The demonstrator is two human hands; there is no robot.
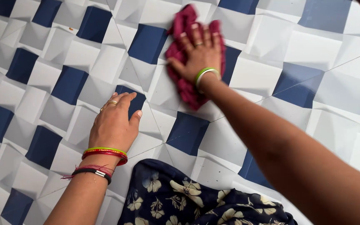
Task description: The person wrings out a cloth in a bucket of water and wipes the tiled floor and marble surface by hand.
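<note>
Floral dark fabric (196,204) sits at 6 o'clock; my right hand (198,56) presses flat, fingers spread, on the maroon cloth (184,89) at 12. My left hand (114,125) braces open-palmed on the patterned tile floor (313,54); I judge it might slip if the tiles are wet.

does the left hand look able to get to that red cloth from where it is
Probably yes. The left hand lies flat on the tiled floor, with only bare tile between it and the red cloth, though the right hand presses on the cloth.

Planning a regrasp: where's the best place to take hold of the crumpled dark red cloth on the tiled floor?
Probably the lower bunched tail of the crumpled dark red cloth, approached from the near side. It lies bare and ridged below the right hand, which presses flat on the middle; the left hand rests on the blue-and-white tiled floor.
</note>
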